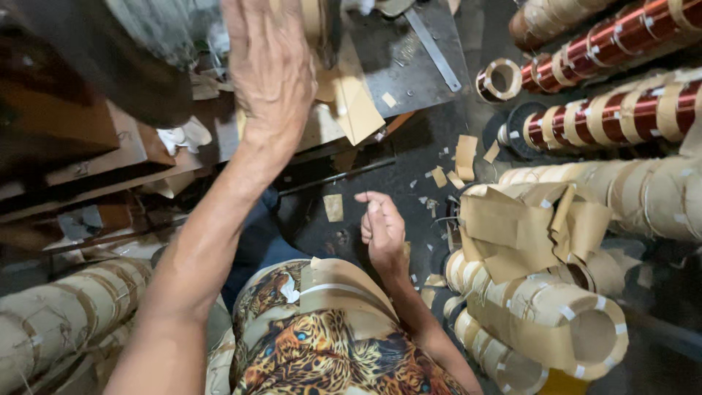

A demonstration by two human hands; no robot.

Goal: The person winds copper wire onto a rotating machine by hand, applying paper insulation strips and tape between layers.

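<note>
— Where are the hands?
— The left hand [269, 66] is raised, fingers together and flat, over brown paper pieces [356, 110] on the dark surface [398, 66]. The right hand [382, 230] has its fingers curled shut above a paper-wrapped coil [340, 292] on the lap.

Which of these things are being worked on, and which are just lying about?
In hand:
left hand, raised near a tan paper sheet
right hand, fingers curled, above a paper-wrapped coil

Lying about:
copper-wound coils
paper scraps
metal ruler
paper-wrapped tubes
</note>
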